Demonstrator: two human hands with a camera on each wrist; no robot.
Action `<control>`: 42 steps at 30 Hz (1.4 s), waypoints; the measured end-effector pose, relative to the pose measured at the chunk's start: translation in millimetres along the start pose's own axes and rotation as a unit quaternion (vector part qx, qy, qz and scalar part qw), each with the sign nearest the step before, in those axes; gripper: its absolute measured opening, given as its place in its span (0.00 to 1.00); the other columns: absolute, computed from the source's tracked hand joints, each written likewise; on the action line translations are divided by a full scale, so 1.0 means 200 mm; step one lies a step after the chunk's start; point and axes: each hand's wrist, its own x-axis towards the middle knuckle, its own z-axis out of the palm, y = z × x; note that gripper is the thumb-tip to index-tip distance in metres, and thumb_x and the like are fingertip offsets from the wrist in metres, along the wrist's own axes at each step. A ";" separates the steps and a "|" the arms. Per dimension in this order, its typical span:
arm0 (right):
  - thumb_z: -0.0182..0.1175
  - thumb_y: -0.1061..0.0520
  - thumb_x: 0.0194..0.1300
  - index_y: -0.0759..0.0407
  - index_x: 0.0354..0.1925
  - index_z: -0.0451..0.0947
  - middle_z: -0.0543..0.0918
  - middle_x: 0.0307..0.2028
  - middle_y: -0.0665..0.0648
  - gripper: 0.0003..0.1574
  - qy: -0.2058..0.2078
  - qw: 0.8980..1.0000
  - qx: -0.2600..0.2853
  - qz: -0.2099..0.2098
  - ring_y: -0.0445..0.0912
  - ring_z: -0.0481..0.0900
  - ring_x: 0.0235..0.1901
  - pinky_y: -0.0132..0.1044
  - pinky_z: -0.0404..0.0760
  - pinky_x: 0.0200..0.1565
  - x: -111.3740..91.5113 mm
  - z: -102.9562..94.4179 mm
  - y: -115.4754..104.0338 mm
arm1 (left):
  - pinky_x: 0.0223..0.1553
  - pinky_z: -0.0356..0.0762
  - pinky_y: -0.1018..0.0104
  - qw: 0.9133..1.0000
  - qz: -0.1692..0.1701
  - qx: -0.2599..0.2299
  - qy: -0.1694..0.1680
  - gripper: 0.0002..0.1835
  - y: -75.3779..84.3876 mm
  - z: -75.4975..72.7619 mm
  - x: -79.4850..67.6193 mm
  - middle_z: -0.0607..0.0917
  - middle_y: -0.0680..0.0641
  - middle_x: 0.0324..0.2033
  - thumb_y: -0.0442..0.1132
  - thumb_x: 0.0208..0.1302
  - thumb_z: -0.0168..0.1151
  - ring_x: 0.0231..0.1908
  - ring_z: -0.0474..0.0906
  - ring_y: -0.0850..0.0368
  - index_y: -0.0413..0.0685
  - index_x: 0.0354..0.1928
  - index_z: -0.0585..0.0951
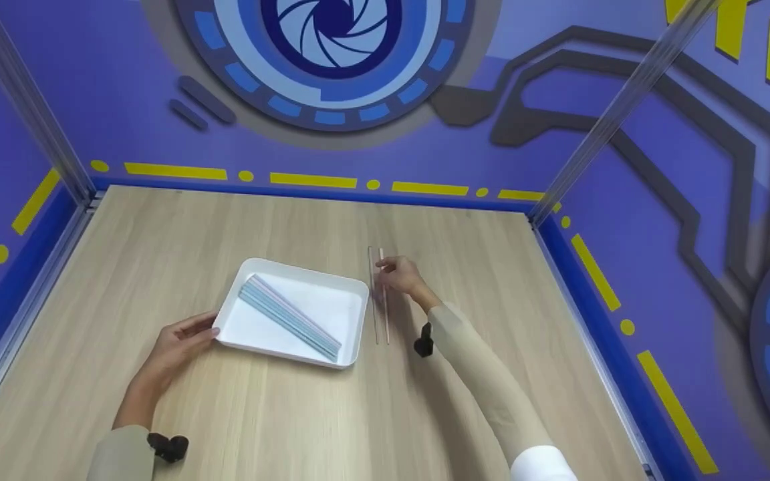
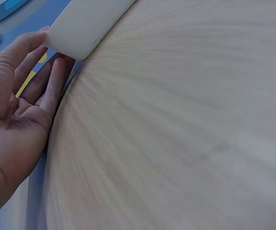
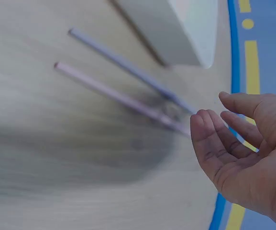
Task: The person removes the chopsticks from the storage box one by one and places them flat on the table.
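A white rectangular tray (image 1: 331,300) lies on the table with several blue and pinkish straws (image 1: 291,319) bundled diagonally inside. My left hand (image 1: 181,344) grips the tray's near left corner, thumb at the rim and fingers around the side; the left wrist view also has that tray corner (image 2: 78,36) at the fingertips. Two more straws lie side by side just right of the tray, a purplish one (image 3: 114,60) and a pink one (image 3: 99,88). Over their far half hovers my right hand (image 1: 398,274), fingers loosely bent and nothing between them.
The wooden table (image 1: 278,427) ends at a blue back wall (image 1: 111,133) with yellow markings. Metal posts (image 1: 625,100) stand at its back corners. A black wrist camera (image 1: 170,447) sits on the left wrist, another (image 1: 424,339) on the right.
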 end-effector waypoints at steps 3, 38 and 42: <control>0.60 0.66 0.68 0.71 0.57 0.80 0.86 0.47 0.68 0.20 -0.015 0.999 0.003 -0.034 0.53 0.85 0.43 0.48 0.89 0.46 0.00 0.00 -0.04 | 0.55 0.76 0.83 1.000 0.001 0.001 0.003 0.37 0.00 0.00 0.00 0.76 0.43 0.69 0.51 0.66 0.70 0.53 0.75 0.80 0.43 0.72 0.72; 0.62 0.70 0.68 0.74 0.54 0.81 0.86 0.47 0.70 0.17 -0.150 0.975 -0.026 -0.164 0.58 0.86 0.48 0.36 0.87 0.50 0.08 0.60 -0.26 | 0.55 0.77 0.82 1.000 0.008 -0.013 0.015 0.35 -0.02 0.02 0.02 0.74 0.36 0.69 0.48 0.65 0.72 0.53 0.76 0.77 0.40 0.70 0.73; 0.62 0.71 0.67 0.74 0.52 0.82 0.86 0.45 0.70 0.16 -0.128 0.976 -0.016 -0.176 0.57 0.87 0.46 0.39 0.87 0.51 0.07 0.66 -0.24 | 0.56 0.77 0.81 1.000 0.011 -0.018 0.014 0.35 -0.02 0.02 0.02 0.75 0.36 0.69 0.48 0.65 0.72 0.54 0.76 0.77 0.41 0.70 0.74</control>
